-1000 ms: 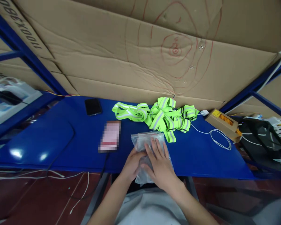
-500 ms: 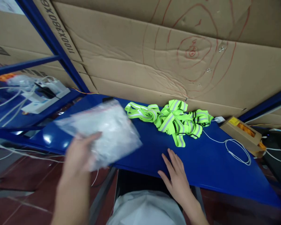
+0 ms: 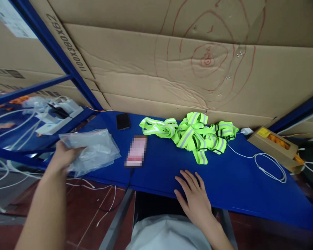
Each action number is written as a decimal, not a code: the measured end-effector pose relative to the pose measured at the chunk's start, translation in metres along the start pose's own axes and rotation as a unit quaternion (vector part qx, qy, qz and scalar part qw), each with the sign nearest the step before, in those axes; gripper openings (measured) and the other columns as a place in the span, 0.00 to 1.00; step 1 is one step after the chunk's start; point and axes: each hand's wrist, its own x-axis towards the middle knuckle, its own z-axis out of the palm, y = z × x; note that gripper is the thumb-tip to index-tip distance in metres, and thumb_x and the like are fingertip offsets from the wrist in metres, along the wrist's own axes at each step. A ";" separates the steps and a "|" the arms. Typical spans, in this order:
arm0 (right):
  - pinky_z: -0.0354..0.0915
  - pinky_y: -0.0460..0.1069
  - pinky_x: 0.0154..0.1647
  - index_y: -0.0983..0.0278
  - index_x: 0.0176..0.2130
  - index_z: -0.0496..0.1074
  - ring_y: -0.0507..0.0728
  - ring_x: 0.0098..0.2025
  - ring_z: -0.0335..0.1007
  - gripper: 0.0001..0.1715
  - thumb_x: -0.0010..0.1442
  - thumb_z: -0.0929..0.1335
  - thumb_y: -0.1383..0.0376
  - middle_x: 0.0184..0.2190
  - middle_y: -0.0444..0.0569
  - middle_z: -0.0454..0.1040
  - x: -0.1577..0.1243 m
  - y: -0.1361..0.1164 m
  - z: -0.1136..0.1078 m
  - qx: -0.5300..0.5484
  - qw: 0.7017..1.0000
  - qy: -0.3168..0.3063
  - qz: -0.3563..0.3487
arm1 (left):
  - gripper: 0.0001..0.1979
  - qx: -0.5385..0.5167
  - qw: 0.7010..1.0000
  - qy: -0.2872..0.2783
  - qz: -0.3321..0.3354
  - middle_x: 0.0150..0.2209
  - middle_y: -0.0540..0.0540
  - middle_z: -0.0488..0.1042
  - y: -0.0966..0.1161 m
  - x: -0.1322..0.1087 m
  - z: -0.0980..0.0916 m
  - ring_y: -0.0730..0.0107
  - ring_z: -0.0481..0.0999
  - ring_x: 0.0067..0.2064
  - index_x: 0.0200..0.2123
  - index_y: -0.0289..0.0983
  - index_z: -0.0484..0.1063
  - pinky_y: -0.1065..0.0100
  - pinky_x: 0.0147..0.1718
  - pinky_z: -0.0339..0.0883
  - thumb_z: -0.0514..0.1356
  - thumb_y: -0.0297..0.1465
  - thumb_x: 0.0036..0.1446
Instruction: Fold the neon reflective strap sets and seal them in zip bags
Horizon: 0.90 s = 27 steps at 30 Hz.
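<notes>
In my left hand [image 3: 66, 154] is a stack of clear plastic bags [image 3: 96, 152], gripped by its left side with the thumb on top, at the left part of the blue table [image 3: 156, 173]. My right hand [image 3: 194, 194] rests at the table's front edge, fingers spread and holding nothing. Beyond it lies a tangled heap of bright yellow-green reflective straps [image 3: 190, 133] with grey stripes and black buckles. A phone with a blurred pink screen [image 3: 136, 151] and a cable lies just right of the bags.
A dark phone [image 3: 123, 121] lies at the back left. To the right are a coiled white cable [image 3: 271, 168] and a cardboard box [image 3: 276, 149] with orange contents. A power strip [image 3: 59, 119] with cables stands on the left shelf. Cardboard [image 3: 135, 55] walls the back.
My left hand has moved left with the plastic bags, bringing both phones into view. My right hand stays in nearly the same place at the table edge.
</notes>
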 end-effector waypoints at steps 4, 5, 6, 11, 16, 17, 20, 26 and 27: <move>0.56 0.68 0.72 0.55 0.63 0.71 0.64 0.70 0.65 0.22 0.73 0.65 0.57 0.66 0.47 0.71 0.000 0.000 0.000 0.001 1.000 -0.002 0.002 | 0.28 -0.073 0.994 -0.074 -0.039 0.25 0.59 0.75 0.016 0.003 0.003 0.81 0.73 0.29 0.46 0.30 0.74 0.78 0.35 0.70 0.77 0.36 0.44; 0.56 0.68 0.72 0.55 0.63 0.71 0.63 0.70 0.65 0.21 0.73 0.65 0.57 0.66 0.47 0.71 0.000 0.000 -0.001 0.001 1.000 -0.002 0.003 | 0.29 -0.089 0.992 -0.082 -0.046 0.24 0.60 0.74 0.022 -0.001 0.007 0.81 0.72 0.28 0.48 0.31 0.74 0.79 0.34 0.69 0.77 0.37 0.45; 0.56 0.68 0.72 0.55 0.63 0.71 0.63 0.70 0.65 0.22 0.73 0.65 0.57 0.66 0.47 0.71 0.000 0.000 -0.001 0.002 1.000 -0.002 0.004 | 0.30 -0.102 0.990 -0.089 -0.050 0.24 0.60 0.74 0.027 -0.007 0.011 0.81 0.71 0.26 0.49 0.32 0.74 0.79 0.32 0.69 0.77 0.38 0.44; 0.56 0.68 0.73 0.55 0.62 0.71 0.63 0.70 0.64 0.21 0.73 0.65 0.57 0.66 0.47 0.71 0.001 0.000 -0.003 0.008 1.000 -0.012 0.005 | 0.40 -0.180 0.968 -0.170 -0.042 0.31 0.54 0.80 0.047 -0.048 0.043 0.74 0.75 0.28 0.55 0.33 0.73 0.76 0.28 0.70 0.79 0.30 0.35; 0.58 0.69 0.71 0.57 0.61 0.72 0.65 0.68 0.65 0.20 0.73 0.65 0.58 0.65 0.51 0.72 0.003 -0.002 -0.006 0.007 1.000 -0.019 0.003 | 0.37 -0.101 0.990 -0.093 -0.026 0.28 0.57 0.77 0.047 -0.053 0.025 0.75 0.74 0.27 0.53 0.36 0.73 0.78 0.27 0.69 0.74 0.26 0.35; 0.59 0.69 0.69 0.57 0.61 0.72 0.66 0.68 0.65 0.20 0.73 0.65 0.58 0.64 0.52 0.72 0.004 -0.002 -0.008 0.004 1.000 -0.021 0.000 | 0.37 -0.080 0.993 -0.079 -0.040 0.27 0.59 0.76 0.046 -0.056 0.018 0.75 0.73 0.26 0.52 0.38 0.74 0.78 0.25 0.68 0.74 0.27 0.33; 0.65 0.66 0.64 0.58 0.59 0.74 0.66 0.63 0.69 0.19 0.72 0.66 0.58 0.61 0.55 0.74 0.015 0.003 -0.014 0.013 0.999 -0.033 -0.018 | 0.39 -0.105 0.976 -0.145 -0.127 0.27 0.55 0.78 0.041 -0.085 0.012 0.67 0.74 0.22 0.51 0.40 0.72 0.72 0.20 0.69 0.77 0.32 0.31; 0.66 0.61 0.65 0.65 0.61 0.73 0.64 0.64 0.69 0.22 0.73 0.65 0.60 0.62 0.59 0.73 0.082 0.038 -0.022 -0.015 0.989 -0.088 -0.116 | 0.45 -0.108 0.939 -0.328 0.007 0.54 0.37 0.78 0.014 -0.159 0.097 0.51 0.82 0.51 0.66 0.41 0.57 0.55 0.52 0.76 0.73 0.36 0.48; 0.63 0.64 0.67 0.65 0.62 0.73 0.66 0.66 0.67 0.22 0.73 0.65 0.61 0.65 0.61 0.70 0.096 0.047 -0.021 -0.046 0.988 -0.080 -0.122 | 0.46 -0.083 0.941 -0.323 0.059 0.58 0.35 0.75 0.009 -0.161 0.113 0.50 0.78 0.58 0.68 0.39 0.54 0.52 0.60 0.71 0.71 0.34 0.49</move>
